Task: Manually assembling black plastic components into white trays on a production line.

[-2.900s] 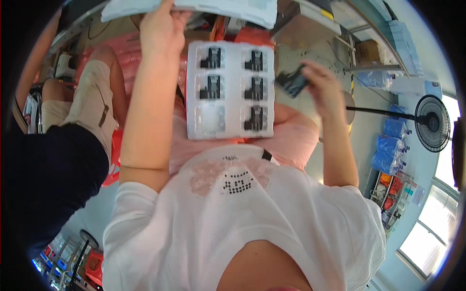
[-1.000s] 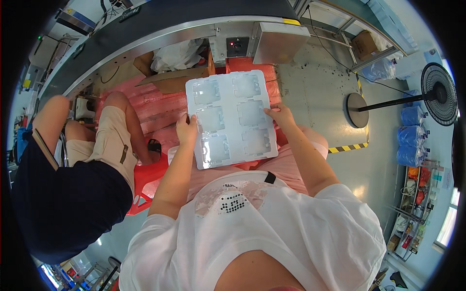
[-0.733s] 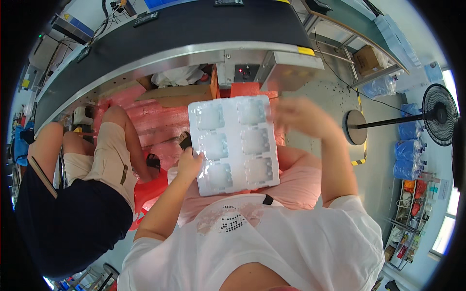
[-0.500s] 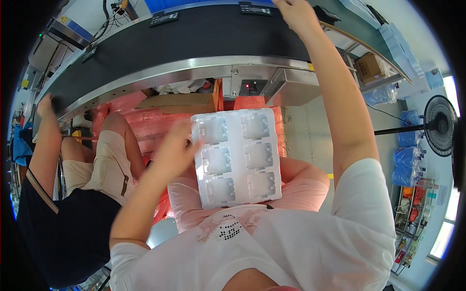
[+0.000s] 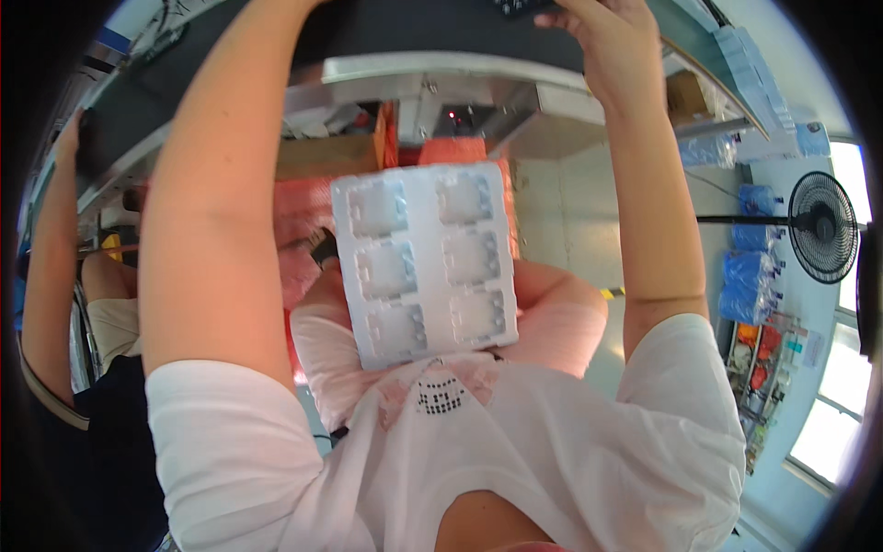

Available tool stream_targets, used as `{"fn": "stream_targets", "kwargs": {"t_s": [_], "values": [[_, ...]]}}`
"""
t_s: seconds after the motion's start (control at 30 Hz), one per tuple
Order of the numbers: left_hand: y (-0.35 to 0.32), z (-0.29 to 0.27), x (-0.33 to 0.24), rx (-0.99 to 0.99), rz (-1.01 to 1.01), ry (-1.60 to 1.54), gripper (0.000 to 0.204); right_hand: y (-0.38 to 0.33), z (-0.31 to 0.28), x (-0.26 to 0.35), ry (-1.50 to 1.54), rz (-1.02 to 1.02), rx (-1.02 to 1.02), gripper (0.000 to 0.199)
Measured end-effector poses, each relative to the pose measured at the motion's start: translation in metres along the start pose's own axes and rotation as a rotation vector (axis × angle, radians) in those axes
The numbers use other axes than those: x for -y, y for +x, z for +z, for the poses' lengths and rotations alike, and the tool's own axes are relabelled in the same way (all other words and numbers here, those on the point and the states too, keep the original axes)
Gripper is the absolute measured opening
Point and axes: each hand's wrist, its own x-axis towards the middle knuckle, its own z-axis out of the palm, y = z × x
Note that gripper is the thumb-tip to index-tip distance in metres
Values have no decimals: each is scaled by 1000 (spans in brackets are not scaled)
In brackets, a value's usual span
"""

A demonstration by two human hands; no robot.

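A translucent white plastic tray point(image 5: 418, 267) with moulded square pockets in two columns rests across my lap; its pockets hold nothing. Over the dark work surface at the top, my right hand point(image 5: 618, 55) reaches forward with its fingers apart, its fingertips beside a small black part point(image 5: 517, 7). Whether they touch that part I cannot tell. My left forearm point(image 5: 221, 175) stretches up over the metal edge, and the hand itself lies beyond the upper border of the picture.
The black work surface point(image 5: 405, 32) has a metal front rail point(image 5: 432, 69). Below it are a cardboard box point(image 5: 326, 156) and a metal box point(image 5: 570, 124). At left, a co-worker's arm point(image 5: 55, 248) reaches to the same surface. A black fan point(image 5: 821, 227) stands at right.
My left hand has gone from beside the tray up past the top border. My right hand has come lower into view with its fingers spread. The view has shifted.
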Motion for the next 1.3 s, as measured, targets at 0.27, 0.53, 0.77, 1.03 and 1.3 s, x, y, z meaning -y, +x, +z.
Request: {"fn": "stream_targets", "kwargs": {"t_s": [0.27, 0.53, 0.77, 1.03, 1.3], "values": [[-41, -17, -49, -393, 68, -160, 29, -154, -47, -122, -38, 564, 295, 26], [-175, -28, -60, -145, -168, -1189, 29, -171, -55, -224, -616, 289, 257, 33], [-290, 42, -89, -177, -629, -1599, 21, -203, -38, -225, -1081, -220, 370, 38], [-295, 177, -76, -66, -668, -1239, 19, -236, -35, -221, -1190, -224, 449, 41], [-298, 168, -68, 3, -454, -437, 41, -232, -38, -212, -1089, -177, 475, 42]]}}
